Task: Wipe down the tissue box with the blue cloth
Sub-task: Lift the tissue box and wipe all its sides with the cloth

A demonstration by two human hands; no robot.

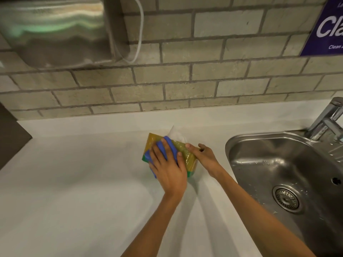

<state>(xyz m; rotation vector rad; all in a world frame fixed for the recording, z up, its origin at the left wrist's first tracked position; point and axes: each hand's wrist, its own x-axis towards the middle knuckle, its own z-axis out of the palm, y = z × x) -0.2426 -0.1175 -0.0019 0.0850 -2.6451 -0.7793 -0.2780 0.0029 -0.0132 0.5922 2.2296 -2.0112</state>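
Both forearms reach in — my left hand [168,165] presses the blue cloth [169,145] flat on the tissue box [187,154], my right hand [203,156] grips its right end, on the white bench [74,173] beside the sink [278,164].

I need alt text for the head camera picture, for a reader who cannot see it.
A left hand presses a blue cloth on top of a yellow tissue box on a white counter, while the right hand steadies the box's right side. A steel sink is at the right, a brick wall behind.
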